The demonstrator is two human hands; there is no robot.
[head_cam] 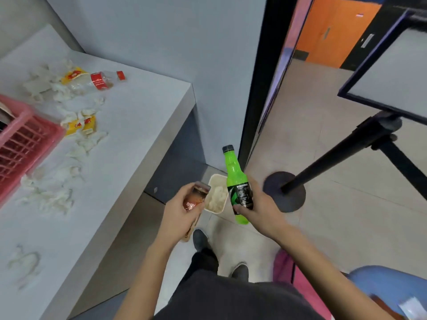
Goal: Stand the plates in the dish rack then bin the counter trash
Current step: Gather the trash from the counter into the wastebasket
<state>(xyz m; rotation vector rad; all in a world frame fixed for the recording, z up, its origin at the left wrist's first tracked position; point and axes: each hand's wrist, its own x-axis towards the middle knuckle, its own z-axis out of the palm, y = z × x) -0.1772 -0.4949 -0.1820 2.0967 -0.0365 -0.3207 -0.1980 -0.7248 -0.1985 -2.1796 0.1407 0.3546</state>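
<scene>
My right hand point(261, 206) grips a bright green bottle point(235, 176) with a black cap and dark label, held over the floor. My left hand point(178, 211) holds a brown snack wrapper point(196, 197). Between and below both hands a cream bin point(217, 196) stands on the floor by the counter's end, with crumpled white paper inside. On the white counter point(143, 116) lie a clear bottle with a red label point(101, 80), yellow wrappers point(80, 125) and several crumpled tissues point(55, 188). A pink dish rack point(25, 144) sits at the left edge; no plates show clearly.
A black stanchion post point(342, 158) on a round base point(286, 190) stands on the floor to the right, carrying a framed sign point(392, 88). A dark door frame point(256, 88) rises beside the grey wall. My feet point(201, 239) are just behind the bin.
</scene>
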